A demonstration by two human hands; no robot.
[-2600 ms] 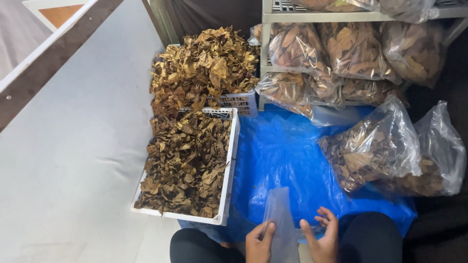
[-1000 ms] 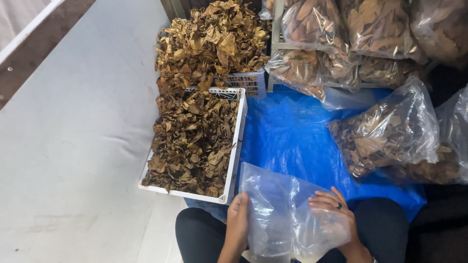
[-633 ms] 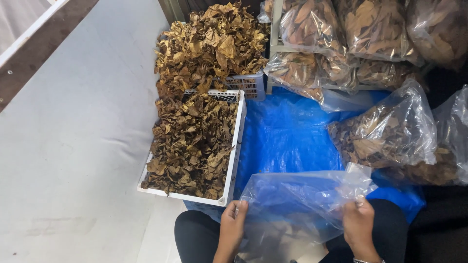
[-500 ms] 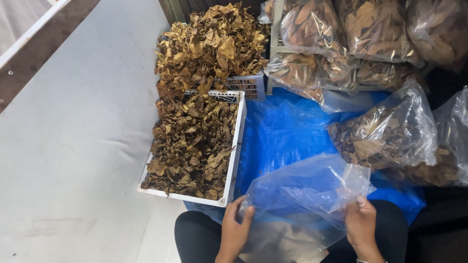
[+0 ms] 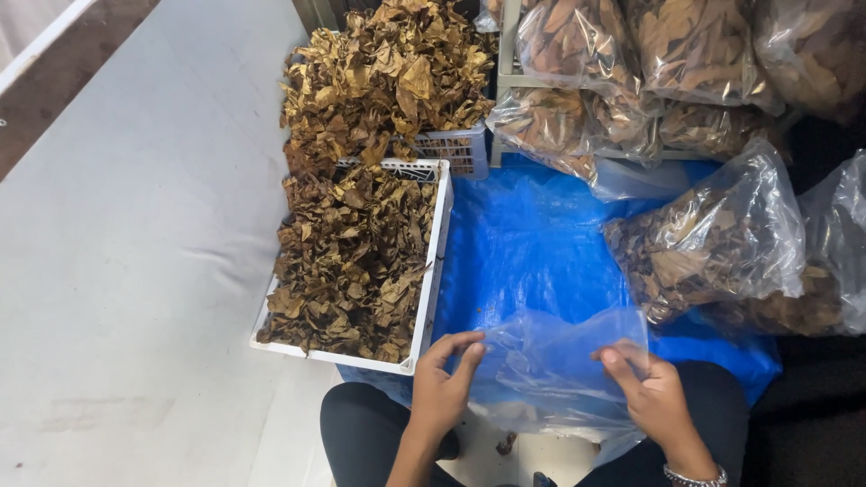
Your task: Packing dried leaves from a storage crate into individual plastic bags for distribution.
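Observation:
An empty clear plastic bag [image 5: 550,365] lies spread over my lap and the edge of the blue tarp [image 5: 532,243]. My left hand [image 5: 444,388] grips its left edge, fingers curled over the plastic. My right hand [image 5: 651,392] pinches the right edge, a bracelet at its wrist. Just left of my left hand stands a white slatted crate [image 5: 434,261] heaped with dried brown leaves [image 5: 352,257].
Behind the white crate a second crate [image 5: 456,149] overflows with lighter dried leaves. Filled clear bags of leaves [image 5: 713,239] sit on the tarp at right, and more fill a metal shelf [image 5: 622,54] behind. Pale floor [image 5: 135,225] stretches left.
The bag, a narrow folded strip at first, has been shaken open between both hands, billowed up, and now hangs lower and flatter over my lap. The view has shifted slightly.

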